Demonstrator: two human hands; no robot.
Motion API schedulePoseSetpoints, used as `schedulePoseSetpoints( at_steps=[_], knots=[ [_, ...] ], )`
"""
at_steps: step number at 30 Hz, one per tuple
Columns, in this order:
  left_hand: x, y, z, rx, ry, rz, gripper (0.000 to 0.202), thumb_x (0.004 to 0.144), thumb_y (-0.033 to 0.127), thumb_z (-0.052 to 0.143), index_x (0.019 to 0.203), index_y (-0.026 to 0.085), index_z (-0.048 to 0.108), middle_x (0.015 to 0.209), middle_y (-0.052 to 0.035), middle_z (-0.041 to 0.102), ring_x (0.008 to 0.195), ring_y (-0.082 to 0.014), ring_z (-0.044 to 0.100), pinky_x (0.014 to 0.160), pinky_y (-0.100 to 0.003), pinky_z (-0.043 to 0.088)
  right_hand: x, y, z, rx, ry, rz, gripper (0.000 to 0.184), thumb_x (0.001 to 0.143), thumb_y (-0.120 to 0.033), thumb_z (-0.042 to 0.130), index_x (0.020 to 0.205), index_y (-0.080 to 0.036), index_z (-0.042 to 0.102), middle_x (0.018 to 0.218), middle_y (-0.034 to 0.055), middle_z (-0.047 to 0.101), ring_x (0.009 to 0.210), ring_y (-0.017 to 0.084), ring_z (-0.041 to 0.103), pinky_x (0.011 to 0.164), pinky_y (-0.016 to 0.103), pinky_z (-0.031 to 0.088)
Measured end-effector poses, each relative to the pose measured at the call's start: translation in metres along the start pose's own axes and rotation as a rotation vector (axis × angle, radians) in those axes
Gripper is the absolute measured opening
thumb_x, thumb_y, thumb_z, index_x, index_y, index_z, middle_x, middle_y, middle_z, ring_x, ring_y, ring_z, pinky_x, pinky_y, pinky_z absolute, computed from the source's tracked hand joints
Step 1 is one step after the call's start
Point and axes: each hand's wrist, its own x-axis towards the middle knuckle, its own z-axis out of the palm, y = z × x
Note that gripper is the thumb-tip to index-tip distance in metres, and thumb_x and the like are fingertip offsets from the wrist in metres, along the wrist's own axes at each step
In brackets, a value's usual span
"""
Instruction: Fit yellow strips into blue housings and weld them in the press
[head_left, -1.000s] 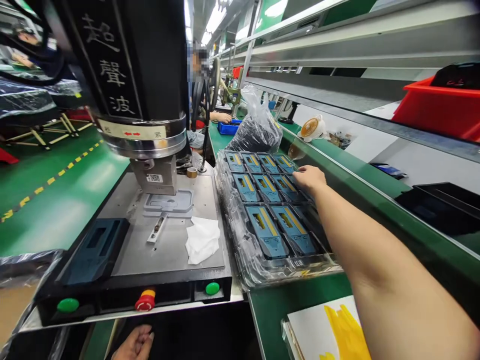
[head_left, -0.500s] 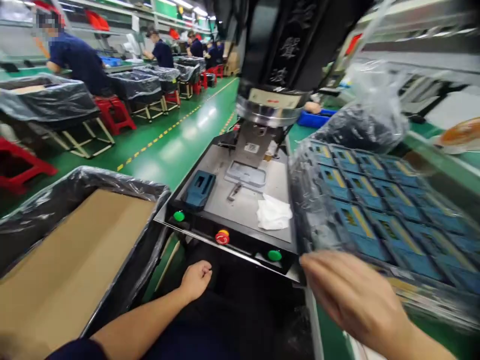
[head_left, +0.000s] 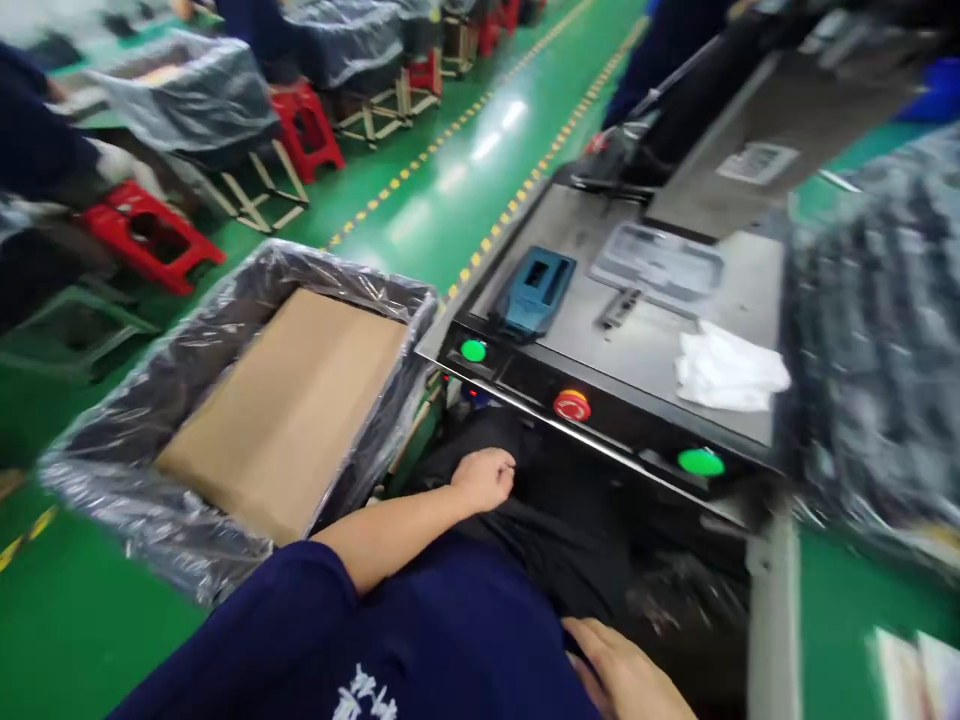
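My left hand [head_left: 485,479] rests on my dark trousers with its fingers curled into a loose fist, nothing seen in it. Low in the view, my right hand [head_left: 626,668] is at the hem of my navy shirt [head_left: 457,640]; its fingers look loosely bent and apart, with no item visible in them. Ahead stands a machine bed [head_left: 652,345] bearing a blue-grey plastic housing [head_left: 537,290], a grey tray-like fixture [head_left: 657,266], a small metal piece [head_left: 620,308] and a crumpled white cloth [head_left: 729,368]. Both hands are apart from these.
Two green buttons [head_left: 701,462] and a red stop button [head_left: 572,405] line the machine's front. At left is a plastic-lined bin [head_left: 112,440] holding a cardboard sheet [head_left: 292,400]. Blurred plastic-covered trays [head_left: 877,350] are at right. Red stools [head_left: 154,238] and co-workers stand beyond.
My right hand has moved from beside the trays at right down to my body. The view has turned left and downward. My left hand stays on my lap.
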Motion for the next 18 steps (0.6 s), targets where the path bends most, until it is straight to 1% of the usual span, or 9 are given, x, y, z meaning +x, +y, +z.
schedulePoseSetpoints(
  at_steps=[2, 3, 5, 8, 10, 13, 16, 18],
  knots=[
    [-0.003, -0.004, -0.002, 0.007, -0.018, 0.012, 0.026, 0.086, 0.022, 0.05, 0.1, 0.018, 0.072, 0.104, -0.009, 0.073, 0.098, -0.0203, 0.065, 0.096, -0.032, 0.047, -0.006, -0.021, 0.009, 0.048, -0.056, 0.162, 0.041, 0.098, -0.033, 0.039, 0.122, -0.018, 0.068, 0.115, 0.0137, 0.072, 0.102, 0.025, 0.071, 0.09, 0.036, 0.059],
    [-0.003, -0.006, -0.003, 0.005, -0.033, 0.021, 0.027, 0.087, 0.023, 0.048, 0.102, 0.017, 0.071, 0.105, -0.0093, 0.072, 0.096, -0.0195, 0.065, 0.094, -0.032, 0.048, -0.007, -0.03, 0.011, 0.064, -0.067, 0.239, 0.043, 0.099, -0.032, 0.036, 0.125, -0.015, 0.066, 0.117, 0.015, 0.07, 0.104, 0.025, 0.07, 0.093, 0.037, 0.057],
    [-0.001, -0.013, -0.003, 0.04, -0.013, 0.03, 0.025, 0.087, 0.025, 0.051, 0.101, 0.018, 0.07, 0.099, -0.0071, 0.073, 0.085, -0.0172, 0.067, 0.089, -0.029, 0.05, -0.005, -0.043, 0.014, 0.105, -0.085, 0.354, 0.043, 0.099, -0.033, 0.037, 0.125, -0.013, 0.065, 0.116, 0.0152, 0.07, 0.105, 0.025, 0.068, 0.095, 0.039, 0.055],
    [0.003, -0.021, -0.001, 0.077, -0.008, 0.057, 0.025, 0.086, 0.029, 0.051, 0.1, 0.019, 0.07, 0.093, -0.0052, 0.074, 0.08, -0.0173, 0.068, 0.085, -0.029, 0.052, -0.001, -0.052, 0.024, 0.159, 0.009, 0.493, 0.042, 0.099, -0.031, 0.037, 0.126, -0.013, 0.064, 0.119, 0.0147, 0.068, 0.11, 0.024, 0.065, 0.1, 0.037, 0.05],
    [0.005, -0.025, 0.0, 0.092, -0.001, 0.069, 0.025, 0.085, 0.032, 0.052, 0.099, 0.02, 0.07, 0.09, -0.0048, 0.074, 0.08, -0.0181, 0.069, 0.085, -0.03, 0.053, 0.001, -0.056, 0.035, 0.208, 0.08, 0.546, 0.041, 0.1, -0.028, 0.034, 0.123, -0.013, 0.066, 0.116, 0.0134, 0.069, 0.108, 0.022, 0.065, 0.1, 0.034, 0.049],
    [0.006, -0.026, -0.001, 0.087, -0.011, 0.071, 0.026, 0.084, 0.035, 0.052, 0.097, 0.02, 0.07, 0.085, -0.0043, 0.074, 0.079, -0.0188, 0.069, 0.083, -0.031, 0.053, 0.01, -0.057, 0.051, 0.276, 0.161, 0.6, 0.04, 0.1, -0.025, 0.033, 0.113, -0.014, 0.07, 0.108, 0.0109, 0.072, 0.103, 0.021, 0.066, 0.096, 0.03, 0.048],
    [0.008, -0.026, -0.002, 0.084, -0.014, 0.06, 0.027, 0.083, 0.036, 0.053, 0.096, 0.019, 0.069, 0.083, -0.0041, 0.073, 0.078, -0.0186, 0.069, 0.081, -0.031, 0.054, 0.032, -0.051, 0.058, 0.313, 0.188, 0.672, 0.035, 0.098, -0.024, 0.038, 0.101, -0.018, 0.072, 0.103, 0.0067, 0.074, 0.097, 0.019, 0.067, 0.089, 0.026, 0.047],
    [0.009, -0.026, -0.001, 0.088, -0.012, 0.05, 0.028, 0.082, 0.037, 0.053, 0.097, 0.019, 0.069, 0.083, -0.0039, 0.073, 0.078, -0.0185, 0.069, 0.081, -0.031, 0.054, 0.05, -0.043, 0.059, 0.319, 0.184, 0.73, 0.031, 0.095, -0.025, 0.042, 0.099, -0.021, 0.073, 0.1, 0.0039, 0.075, 0.092, 0.017, 0.068, 0.083, 0.025, 0.047]
  ],
)
